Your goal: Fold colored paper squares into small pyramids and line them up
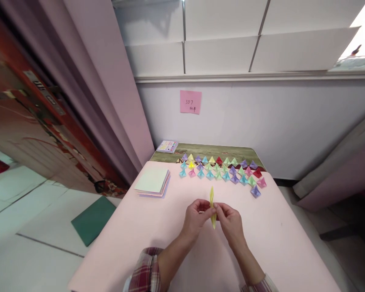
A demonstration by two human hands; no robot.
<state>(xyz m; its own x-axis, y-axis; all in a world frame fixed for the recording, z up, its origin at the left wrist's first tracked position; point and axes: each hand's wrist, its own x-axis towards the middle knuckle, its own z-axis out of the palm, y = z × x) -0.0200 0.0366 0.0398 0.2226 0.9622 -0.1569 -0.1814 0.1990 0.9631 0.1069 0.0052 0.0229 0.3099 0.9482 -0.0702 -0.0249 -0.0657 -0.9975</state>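
A narrow piece of folded yellow paper [212, 196] stands on end between my hands, its pointed tips showing above and below the fingers. My left hand [196, 217] pinches it from the left with the thumb across its middle. From the right, my right hand [230, 221] grips the same paper between thumb and fingers. Both hands hover over the pink tabletop [182, 263]. Beyond them, several small folded paper boats [218, 175] in purple, blue, green, pink, yellow and red stand in rows. One purple boat [255, 191] sits apart, nearer on the right.
A stack of square paper sheets [152, 180] lies at the table's left. A small printed packet [167, 146] rests at the back left corner. On the wall hangs a pink note [190, 101]. A green mat [93, 220] lies on the floor beside the table.
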